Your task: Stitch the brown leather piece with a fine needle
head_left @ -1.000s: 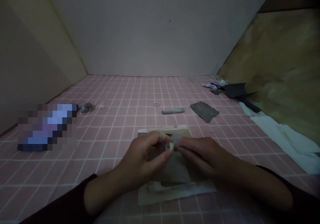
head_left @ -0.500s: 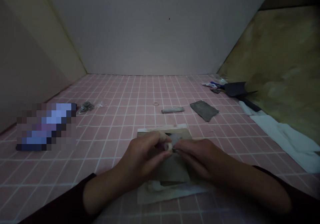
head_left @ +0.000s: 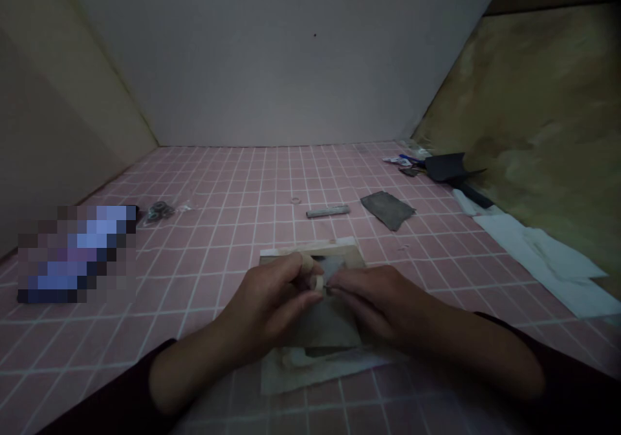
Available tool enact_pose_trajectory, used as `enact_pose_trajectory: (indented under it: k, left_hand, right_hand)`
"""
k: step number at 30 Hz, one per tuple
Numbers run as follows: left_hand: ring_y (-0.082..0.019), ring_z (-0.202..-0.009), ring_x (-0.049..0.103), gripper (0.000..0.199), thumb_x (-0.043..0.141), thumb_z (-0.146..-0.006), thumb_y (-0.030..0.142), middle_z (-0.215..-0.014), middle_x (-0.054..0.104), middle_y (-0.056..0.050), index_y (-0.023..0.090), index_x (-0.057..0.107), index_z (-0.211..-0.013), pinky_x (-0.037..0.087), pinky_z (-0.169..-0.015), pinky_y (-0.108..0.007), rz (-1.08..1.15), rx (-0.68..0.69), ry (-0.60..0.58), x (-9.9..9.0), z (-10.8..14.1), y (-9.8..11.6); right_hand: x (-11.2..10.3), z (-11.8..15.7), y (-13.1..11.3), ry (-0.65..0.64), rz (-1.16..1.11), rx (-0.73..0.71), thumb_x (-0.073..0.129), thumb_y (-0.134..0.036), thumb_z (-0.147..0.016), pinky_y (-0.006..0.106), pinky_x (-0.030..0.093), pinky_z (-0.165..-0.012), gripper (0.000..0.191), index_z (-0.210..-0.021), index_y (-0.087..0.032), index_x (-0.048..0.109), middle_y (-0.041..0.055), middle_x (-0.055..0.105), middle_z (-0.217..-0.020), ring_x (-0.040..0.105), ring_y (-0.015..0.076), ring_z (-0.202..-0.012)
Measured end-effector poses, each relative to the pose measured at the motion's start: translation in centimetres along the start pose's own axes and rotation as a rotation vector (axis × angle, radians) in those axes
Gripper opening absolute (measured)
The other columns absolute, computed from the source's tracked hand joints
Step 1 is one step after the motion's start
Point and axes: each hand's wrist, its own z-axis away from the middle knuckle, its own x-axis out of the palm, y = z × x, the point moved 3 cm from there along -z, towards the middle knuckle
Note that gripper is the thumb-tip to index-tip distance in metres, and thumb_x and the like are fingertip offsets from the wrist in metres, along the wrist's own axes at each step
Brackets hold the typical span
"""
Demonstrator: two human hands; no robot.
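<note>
My left hand (head_left: 276,299) is closed, with a small pale ring (head_left: 317,284) pinched between thumb and fingers. A beige band of tape or bandage (head_left: 306,263) wraps one of its fingers. Close against the ring, my right hand (head_left: 376,299) is pinched shut at the fingertips. A thin dark bit shows there, too small to name. Beneath both hands lies a flat greyish-brown board or sheet (head_left: 334,328), resting on pale, stained paper (head_left: 281,383).
Beyond the hands are another pale ring (head_left: 295,200), a grey rolled tube (head_left: 327,211) and a dark grey sheet (head_left: 388,210). At left lie a blurred-out phone-like device (head_left: 82,250) and a bag of grey rings (head_left: 160,211). White paper (head_left: 543,254) and a black scoop (head_left: 446,167) are at right.
The whole view has shifted slightly, so things on the table appear further left. Both hands stay together at the ring, with little visible change in their grip.
</note>
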Motion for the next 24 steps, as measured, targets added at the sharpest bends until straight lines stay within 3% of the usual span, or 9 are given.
enact_pose_trajectory:
  k: [3, 5, 8, 10, 13, 16, 18, 21, 24]
  left_hand:
    - [-0.015, -0.084, 0.059, 0.014, 0.051, -0.09, 0.017, -0.094, 0.063, -0.002, 0.02, 0.054, -0.104, 0.044, -0.072, -0.025, -0.126, 0.116, -0.049, 0.1, 0.3, 0.4]
    - [-0.015, -0.085, 0.059, 0.017, 0.051, -0.09, 0.017, -0.095, 0.063, -0.002, 0.022, 0.052, -0.106, 0.044, -0.072, -0.024, -0.139, 0.133, -0.055, 0.1, 0.4, 0.4]
    - [-0.013, -0.074, 0.057, 0.011, 0.053, -0.09, 0.024, -0.082, 0.059, 0.0, 0.02, 0.053, -0.101, 0.043, -0.067, -0.023, -0.076, 0.058, -0.049, 0.0, 0.2, 0.1]
    - [-0.012, -0.065, 0.053, 0.009, 0.05, -0.091, 0.028, -0.073, 0.055, 0.002, 0.02, 0.054, -0.092, 0.042, -0.06, -0.021, -0.013, 0.001, -0.076, 0.0, 0.0, -0.1]
    - [-0.012, -0.059, 0.051, 0.021, 0.047, -0.092, 0.034, -0.067, 0.052, 0.002, 0.019, 0.05, -0.077, 0.04, -0.052, -0.021, 0.04, -0.075, -0.077, 0.0, 0.0, -0.4]
    - [-0.016, -0.069, 0.058, 0.012, 0.05, -0.089, 0.033, -0.079, 0.061, -0.001, 0.022, 0.054, -0.09, 0.045, -0.059, -0.024, 0.015, -0.096, -0.048, 0.1, 0.2, -0.5]
    - [-0.017, -0.076, 0.061, 0.012, 0.051, -0.088, 0.031, -0.087, 0.063, -0.001, 0.025, 0.055, -0.098, 0.046, -0.065, -0.024, -0.019, -0.032, -0.002, 0.1, 0.4, -0.2]
    - [-0.017, -0.079, 0.063, 0.017, 0.052, -0.088, 0.029, -0.092, 0.065, 0.0, 0.029, 0.055, -0.104, 0.047, -0.065, -0.023, -0.069, 0.045, -0.026, 0.2, 0.5, 0.3]
    - [-0.015, -0.069, 0.06, 0.009, 0.051, -0.088, 0.029, -0.082, 0.063, 0.0, 0.025, 0.054, -0.096, 0.047, -0.059, -0.022, -0.047, 0.023, -0.082, 0.2, 0.2, 0.1]
  right_hand:
    - [-0.4, -0.4, -0.5, -0.277, -0.471, 0.119, 0.035, -0.027, -0.098, 0.021, 0.039, -0.055, 0.032, -0.072, -0.017, 0.051, -0.0021, 0.054, -0.061, 0.048, 0.0085, -0.055]
    - [-0.5, -0.4, -0.5, -0.336, -0.575, 0.141, 0.035, -0.028, -0.098, 0.02, 0.039, -0.053, 0.033, -0.073, -0.016, 0.052, -0.0026, 0.053, -0.06, 0.048, 0.0081, -0.054]
    - [-0.3, -0.2, -0.2, -0.13, -0.245, 0.034, 0.039, -0.021, -0.095, 0.021, 0.037, -0.056, 0.025, -0.075, -0.016, 0.055, -0.0016, 0.054, -0.065, 0.049, 0.0091, -0.058]
    - [0.1, 0.2, -0.2, 0.029, 0.055, -0.061, 0.045, -0.016, -0.088, 0.025, 0.037, -0.058, 0.015, -0.093, -0.015, 0.058, 0.0021, 0.058, -0.076, 0.051, 0.0125, -0.064]
    - [0.5, 0.5, -0.4, 0.08, 0.214, -0.113, 0.046, -0.016, -0.086, 0.025, 0.037, -0.057, 0.022, -0.106, -0.016, 0.057, 0.0042, 0.061, -0.085, 0.052, 0.0141, -0.068]
    - [-0.1, 0.1, -0.5, 0.03, -0.031, -0.076, 0.045, -0.019, -0.091, 0.023, 0.039, -0.062, 0.013, -0.095, -0.017, 0.058, 0.0011, 0.059, -0.079, 0.052, 0.0116, -0.068]
    - [-0.5, -0.3, -0.3, -0.121, -0.332, 0.024, 0.042, -0.021, -0.094, 0.021, 0.04, -0.059, 0.02, -0.081, -0.015, 0.057, -0.0016, 0.055, -0.067, 0.05, 0.0089, -0.061]
    - [-0.4, -0.4, -0.3, -0.365, -0.728, 0.128, 0.039, -0.028, -0.097, 0.019, 0.039, -0.052, 0.025, -0.086, -0.014, 0.057, -0.0032, 0.053, -0.061, 0.046, 0.0072, -0.052]
    - [-0.4, -0.4, -0.2, -0.225, -0.504, 0.048, 0.042, -0.024, -0.095, 0.02, 0.039, -0.055, 0.022, -0.083, -0.015, 0.058, -0.0028, 0.053, -0.064, 0.047, 0.0079, -0.055]
